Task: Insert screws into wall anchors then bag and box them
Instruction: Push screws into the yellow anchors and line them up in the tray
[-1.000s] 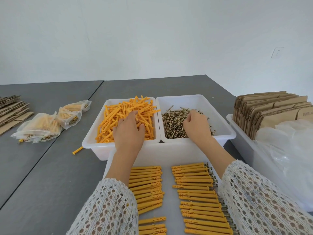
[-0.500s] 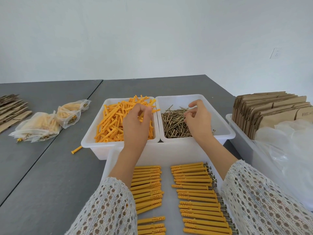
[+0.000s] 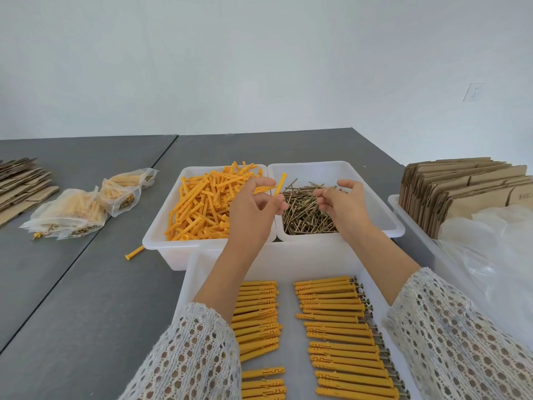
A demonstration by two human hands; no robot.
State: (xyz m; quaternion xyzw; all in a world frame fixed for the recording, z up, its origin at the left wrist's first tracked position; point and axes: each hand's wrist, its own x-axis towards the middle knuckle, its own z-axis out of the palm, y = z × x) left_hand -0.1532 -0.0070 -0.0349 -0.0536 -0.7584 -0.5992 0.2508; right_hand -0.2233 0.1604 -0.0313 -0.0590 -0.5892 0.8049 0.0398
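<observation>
The left hand (image 3: 253,215) pinched 1 light, stiff plastic wall anchor (image 3: 280,183) near its lower end, while the right hand (image 3: 343,207), fingers curled, apparently pinched a thin, slippery screw (image 3: 336,189) just above the screw bin (image 3: 331,168).

On the table (image 3: 86,298), two bins stand side by side: the left bin (image 3: 161,226) holds loose anchors (image 3: 202,206), the right bin (image 3: 386,217) holds screws (image 3: 302,215). Just in front of them, a tray (image 3: 190,272) holds rows of assembled anchors (image 3: 334,327). One stray anchor (image 3: 134,252) lies on the table left of the bins. Further left lie filled bags (image 3: 72,212), then flat cardboard (image 3: 23,186). To the right, another bin (image 3: 393,202) holds folded boxes (image 3: 461,192) and plastic bags (image 3: 496,241).
</observation>
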